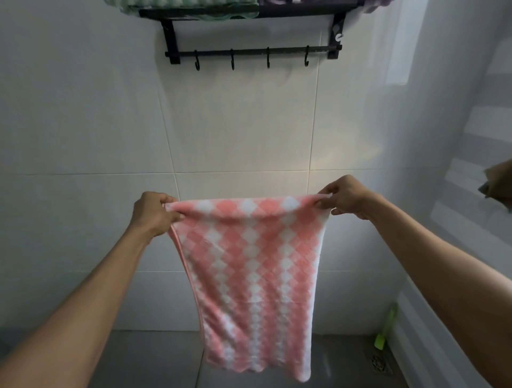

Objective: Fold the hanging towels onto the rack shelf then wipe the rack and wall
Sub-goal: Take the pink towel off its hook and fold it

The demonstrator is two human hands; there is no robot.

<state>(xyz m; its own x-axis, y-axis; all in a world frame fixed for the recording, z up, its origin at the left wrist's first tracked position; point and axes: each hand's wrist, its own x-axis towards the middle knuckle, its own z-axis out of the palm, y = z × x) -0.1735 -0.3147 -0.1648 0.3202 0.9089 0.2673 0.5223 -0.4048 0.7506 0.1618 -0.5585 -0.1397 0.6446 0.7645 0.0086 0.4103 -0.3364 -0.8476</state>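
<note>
A pink and white diamond-patterned towel [257, 271] hangs stretched between my two hands, below the rack. My left hand [153, 213] grips its top left corner and my right hand [346, 198] pinches its top right corner. The towel looks doubled over, with its lower edge near the floor. High on the white tiled wall [235, 133] sits a black rack [253, 51] with a bar of several bare hooks. On the rack's shelf at the top edge lie a green towel [180, 4] and a purple one [318, 2], both mostly cut off.
A green brush handle [385, 329] leans in the corner at the lower right, beside a round floor drain [379, 364]. A brown object [498, 182] juts in from the right edge. The floor is grey tile.
</note>
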